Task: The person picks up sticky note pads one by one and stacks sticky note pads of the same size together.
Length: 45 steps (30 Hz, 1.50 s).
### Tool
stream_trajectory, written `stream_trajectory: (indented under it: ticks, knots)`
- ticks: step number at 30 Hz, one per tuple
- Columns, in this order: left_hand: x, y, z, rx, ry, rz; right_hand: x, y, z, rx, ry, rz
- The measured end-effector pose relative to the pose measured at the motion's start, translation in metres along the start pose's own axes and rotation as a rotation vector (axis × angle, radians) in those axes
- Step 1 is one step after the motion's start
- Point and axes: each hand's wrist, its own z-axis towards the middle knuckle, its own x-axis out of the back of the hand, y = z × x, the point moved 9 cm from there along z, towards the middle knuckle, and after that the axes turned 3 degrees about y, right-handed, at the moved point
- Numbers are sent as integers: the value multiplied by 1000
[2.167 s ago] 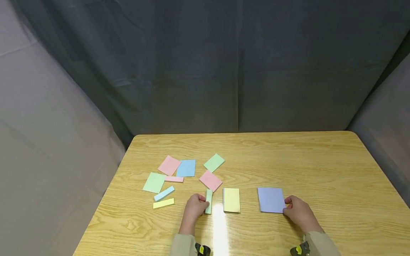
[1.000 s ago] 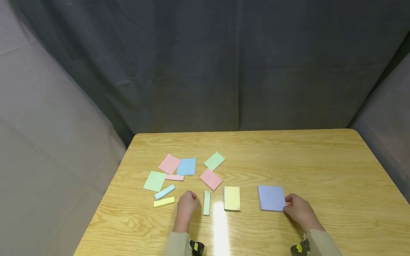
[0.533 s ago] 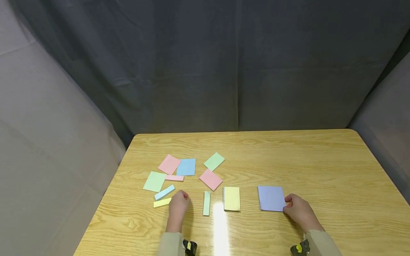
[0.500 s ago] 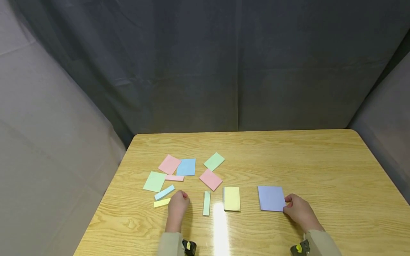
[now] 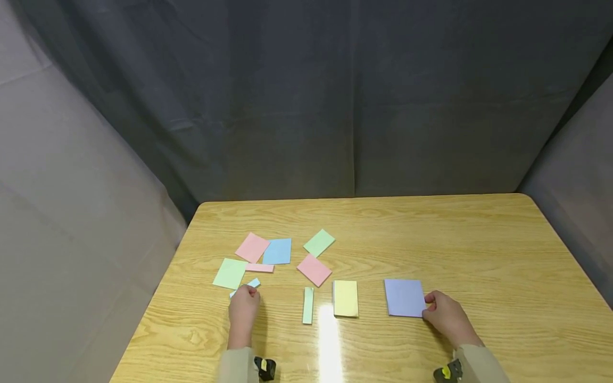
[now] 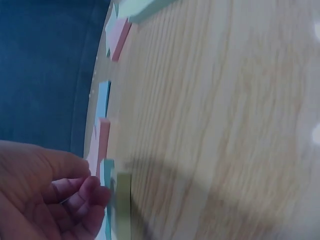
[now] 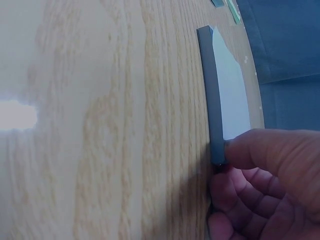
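Note:
In the head view my left hand [image 5: 244, 311] hovers over the narrow strip pads at the left, fingers loosely curled with nothing between them. A light blue strip pad [image 5: 255, 283] pokes out from behind it. The left wrist view shows a yellow strip pad [image 6: 123, 205] beside the blue one, just past the fingertips; in the head view the hand covers the yellow strip. My right hand [image 5: 445, 314] pinches the near right corner of a purple sticky note pad [image 5: 404, 297] between thumb and fingers. That pad lies flat on the table.
A yellow sticky note pad [image 5: 345, 299] and a green strip pad [image 5: 308, 306] lie between the hands. Farther back are pink [image 5: 313, 270] and green [image 5: 319, 242] pads. At the left, pink [image 5: 251, 247], blue [image 5: 278, 251] and green [image 5: 230, 273] pads surround a pink strip [image 5: 260, 267].
My left hand has let go of the green strip pad and moved left, over the yellow and light blue strips. The right hand stays at the purple pad's corner.

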Motion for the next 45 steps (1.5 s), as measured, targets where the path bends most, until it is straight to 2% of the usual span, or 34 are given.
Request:
stream_trajectory:
  ticks: [7, 16, 22, 24, 31, 37, 45]
  knots:
    - [22, -21, 14, 49, 131, -44, 0, 2, 1, -11, 4, 2]
    - [34, -54, 27, 214, 195, -83, -1, 3, -1, -20, 1, 12]
    - [36, -69, 35, 288, 229, -41, -1, 2, -1, 7, 7, 17]
    - [37, -71, 39, 287, 224, -26, -1, 2, -1, 8, 9, 15]
    - [33, -77, 51, 227, 135, -20, 0, 3, 0, 3, 18, 13]
    - [36, -80, 56, 180, 101, 40, -1, 1, -2, -2, 13, 17]
    - [37, -76, 58, 180, 86, 77, 0, 1, -2, -3, 21, 13]
